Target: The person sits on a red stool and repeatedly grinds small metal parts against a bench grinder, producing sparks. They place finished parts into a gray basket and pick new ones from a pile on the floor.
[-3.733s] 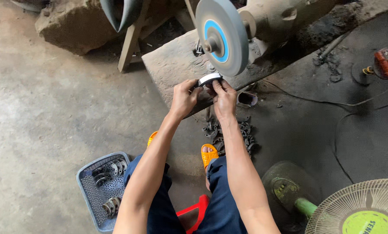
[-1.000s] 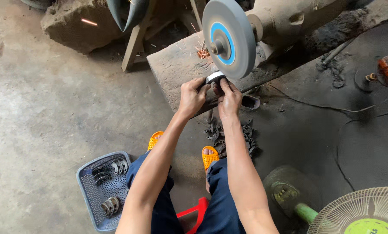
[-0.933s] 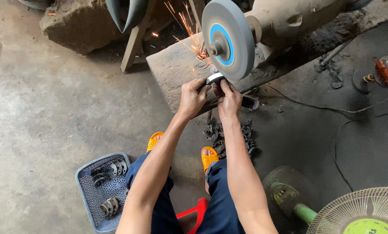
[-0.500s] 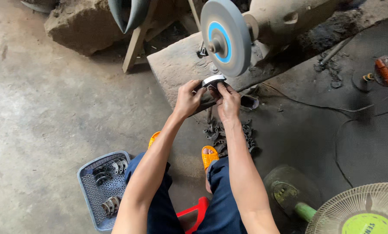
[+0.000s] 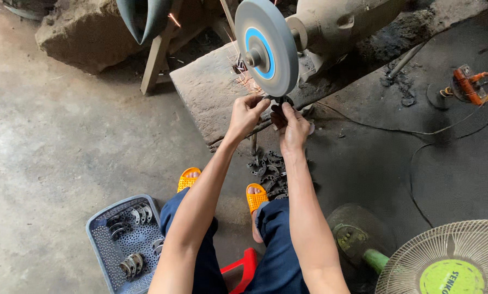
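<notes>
- Against the view of half a second ago: both hands raised closer to the grinding wheel (image 5: 267, 48), the small dark metal part (image 5: 279, 101) now right at the wheel's lower rim instead of hanging below it; the pale glint on the part gone from sight.
- Sparks (image 5: 243, 76) back at 9 o'clock of the wheel, over the stone slab (image 5: 211, 95).
- Left hand (image 5: 245, 113): fingers curled together, tips pinching the part from 9 o'clock.
- Right hand (image 5: 290, 126): thumb and forefinger pinching the same part from 5 o'clock, other fingers folded close.
- Pile of dark metal pieces (image 5: 268, 170) on the floor at 6 o'clock of the hands, between orange sandals (image 5: 189, 178).
- Grey plastic basket (image 5: 125, 241) with curved metal pieces at 7 o'clock, beside the left knee.
- Round green label (image 5: 453, 276) at the hub of a fan grille (image 5: 418, 256), at 4 o'clock; lettering left unread.
- Blue ring around the wheel's hub.
</notes>
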